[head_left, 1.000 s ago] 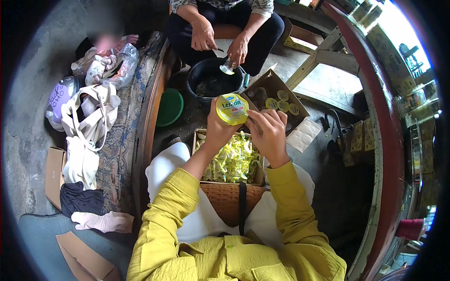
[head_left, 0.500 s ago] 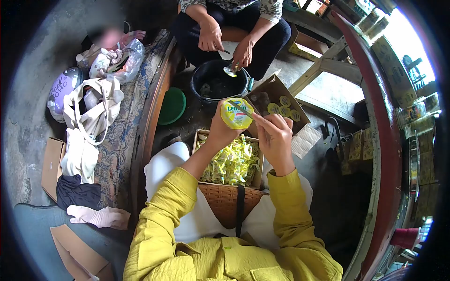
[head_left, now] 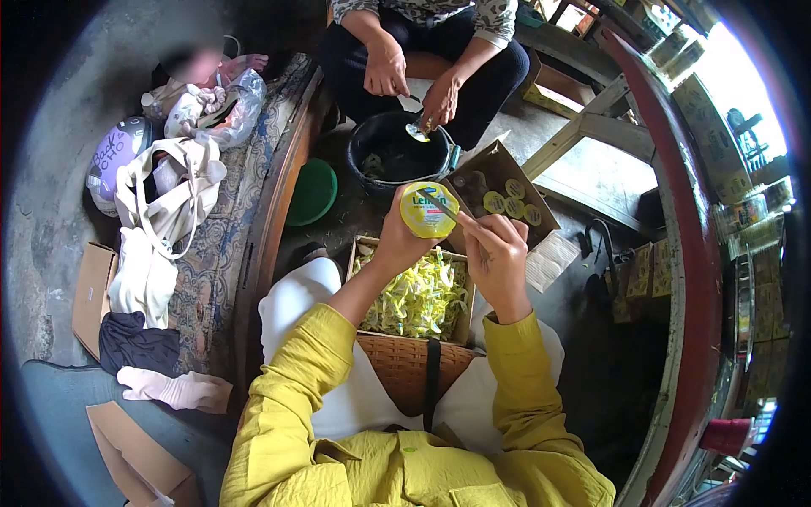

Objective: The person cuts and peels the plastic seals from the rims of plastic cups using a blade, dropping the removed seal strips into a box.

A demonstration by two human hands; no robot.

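The left hand (head_left: 397, 241) grips one yellow cup (head_left: 429, 209) above a box (head_left: 411, 291) of peeled lids, the right hand (head_left: 498, 253) pinches a blade (head_left: 441, 205) across its lid, four cups (head_left: 511, 201) boxed beyond.

cup lid: the round yellow foil-lidded cup (head_left: 428, 209) has a yellow top with a blue-and-white label
box contents: the open brown cardboard box (head_left: 365, 253) holds yellow-green and white peeled wrappers (head_left: 416, 296)
sleeves: mustard-yellow quilted jacket (head_left: 296, 397)
bucket: round black plastic bucket (head_left: 399, 154)
dish: round green plastic dish (head_left: 311, 192)
basket: brown woven wicker basket (head_left: 404, 362)
rug: blue-grey floral patterned rug (head_left: 221, 228)
bag: cream cloth tote bag (head_left: 160, 215)
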